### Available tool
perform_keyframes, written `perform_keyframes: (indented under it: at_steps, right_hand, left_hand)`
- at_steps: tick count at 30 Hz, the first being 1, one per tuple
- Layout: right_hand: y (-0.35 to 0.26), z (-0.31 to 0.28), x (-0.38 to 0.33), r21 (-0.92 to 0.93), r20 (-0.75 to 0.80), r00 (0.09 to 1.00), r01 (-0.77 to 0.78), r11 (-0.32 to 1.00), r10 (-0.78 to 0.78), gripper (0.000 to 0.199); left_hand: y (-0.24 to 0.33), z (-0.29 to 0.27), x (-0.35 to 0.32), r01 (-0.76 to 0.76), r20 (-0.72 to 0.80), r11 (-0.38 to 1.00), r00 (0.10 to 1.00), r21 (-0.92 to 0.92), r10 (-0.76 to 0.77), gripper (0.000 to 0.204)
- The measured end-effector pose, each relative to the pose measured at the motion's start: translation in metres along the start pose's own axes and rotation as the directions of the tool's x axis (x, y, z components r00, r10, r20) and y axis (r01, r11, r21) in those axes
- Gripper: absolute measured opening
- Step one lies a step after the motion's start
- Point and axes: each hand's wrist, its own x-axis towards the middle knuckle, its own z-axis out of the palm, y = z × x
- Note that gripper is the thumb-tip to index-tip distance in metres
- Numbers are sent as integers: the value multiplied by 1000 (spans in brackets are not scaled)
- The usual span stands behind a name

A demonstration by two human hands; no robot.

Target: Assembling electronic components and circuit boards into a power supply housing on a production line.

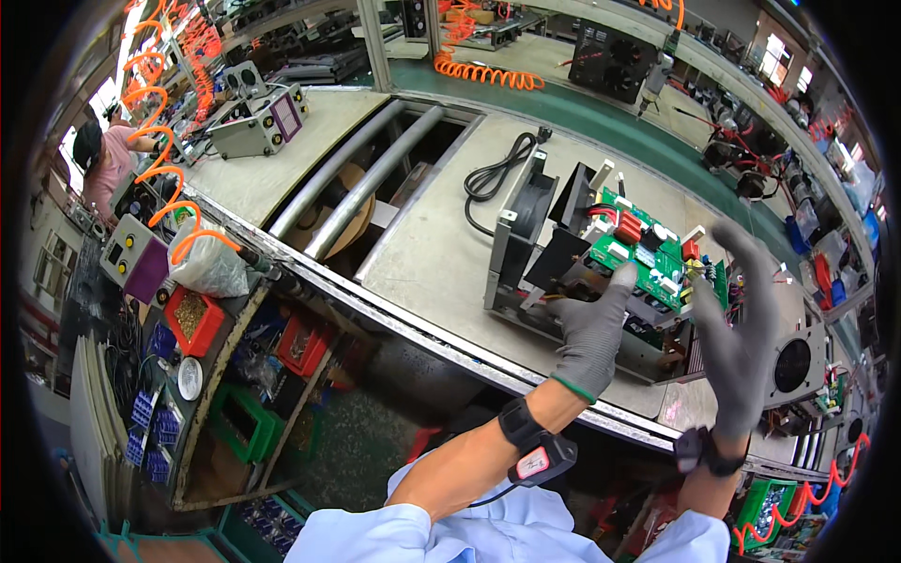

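An open power-supply unit with a metal chassis (511,235) lies on the bench in front of me, a fan at its left end. A green circuit board (648,246) with red, white and black parts sits tilted over the chassis. My left hand (591,338), in a grey glove, grips the board's near edge, its thumb on top; the undersides of its fingers are hidden. At the board's right end my right hand (741,342), also gloved, is raised with thumb and fingers apart, nothing seen between them. A black power cord (493,178) lies coiled behind the fan end.
Metal rollers (375,183) cross a gap left of the work surface (422,253). Another fan unit (796,364) stands at the right. Red screw bins (195,321) and a green bin (246,422) sit lower left. Orange coiled hoses (155,141) hang there; a person (111,159) is farther off.
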Motion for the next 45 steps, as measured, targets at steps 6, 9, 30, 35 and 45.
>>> perform_keyframes:
  at_steps: [6,9,30,35,45]
  right_hand:
    - [17,69,48,-301,372,928,126,945,-5,72]
    - [21,77,50,-278,398,917,91,956,28,69]
    - [29,76,23,-334,201,967,220,916,-159,73]
    - [19,67,5,-320,191,956,274,907,-221,76]
    - [25,66,15,-375,211,944,317,871,-253,85]
  left_hand:
    - [5,-11,10,154,37,981,986,117,-160,68]
    - [6,-44,2,92,222,993,969,78,-107,61]
    - [0,-150,65,-544,565,-218,625,810,539,13]
    - [-4,-160,67,-635,638,-238,529,735,559,24]
    - [-5,-152,64,-624,595,-196,531,756,604,9]
